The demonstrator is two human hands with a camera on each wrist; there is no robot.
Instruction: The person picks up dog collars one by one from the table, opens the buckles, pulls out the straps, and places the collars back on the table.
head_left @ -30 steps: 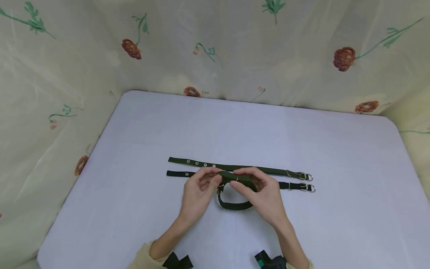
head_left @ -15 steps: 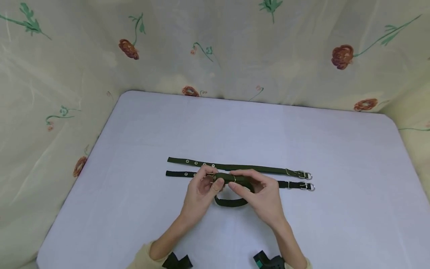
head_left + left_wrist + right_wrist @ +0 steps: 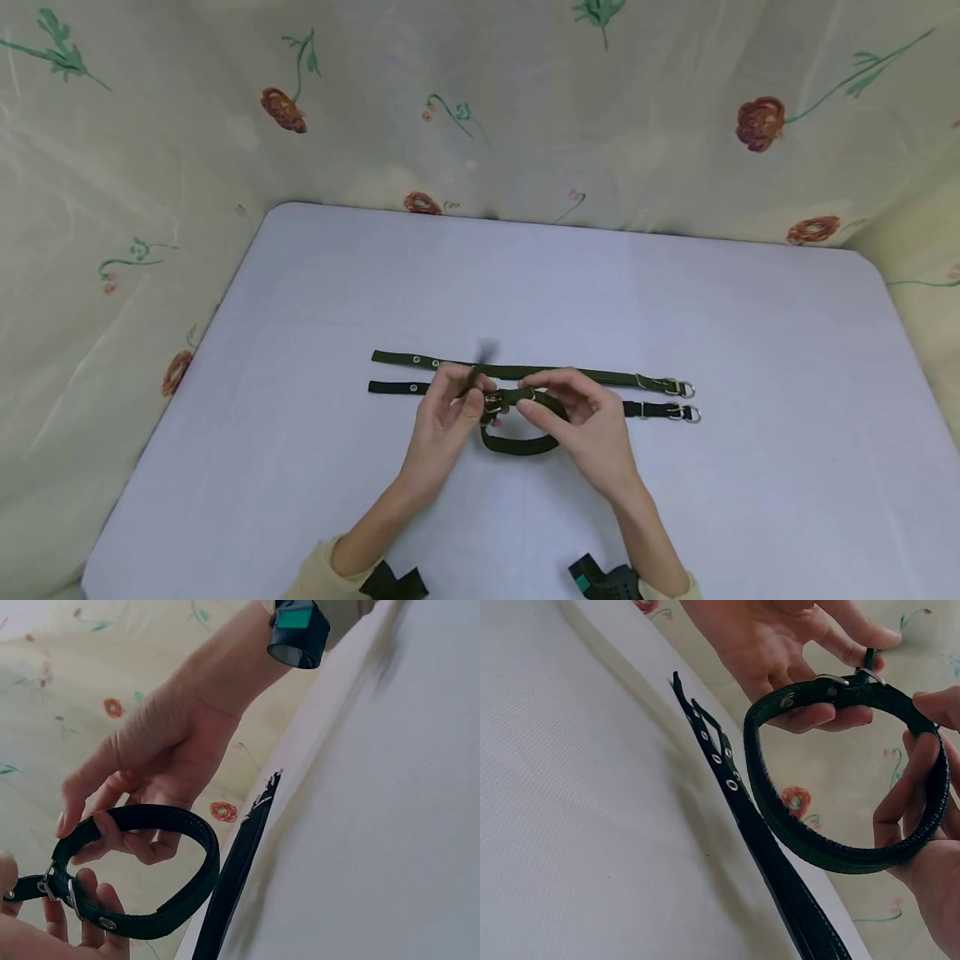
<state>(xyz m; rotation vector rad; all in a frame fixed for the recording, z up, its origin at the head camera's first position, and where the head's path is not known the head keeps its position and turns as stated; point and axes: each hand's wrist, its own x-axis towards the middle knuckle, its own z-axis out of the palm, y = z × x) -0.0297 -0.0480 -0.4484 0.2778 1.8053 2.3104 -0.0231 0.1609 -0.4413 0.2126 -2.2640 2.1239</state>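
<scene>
A dark green dog collar [image 3: 520, 447] is held in the air as a loop, its strap running through a metal buckle [image 3: 492, 406]. At the buckle side my left hand [image 3: 441, 429] holds it, with fingers under the strap near the buckle in the right wrist view. A dark blurred strap end sticks up above those fingertips. My right hand [image 3: 600, 442] pinches the band on the other side between thumb and fingers. The left wrist view shows the closed ring of the collar [image 3: 202, 874] and an eyelet beside the buckle.
Two straightened collars lie behind the hands on the white table [image 3: 300, 467]: a dark green one [image 3: 555, 372] and a black one [image 3: 652, 411], partly covered by the hands. Their buckles point right. A flower-patterned cloth [image 3: 525, 100] hangs behind the table.
The strap end has flipped up and back over the left fingers, uncovering the buckle. My left fingers have shifted at the buckle; the right hand has stayed on the band.
</scene>
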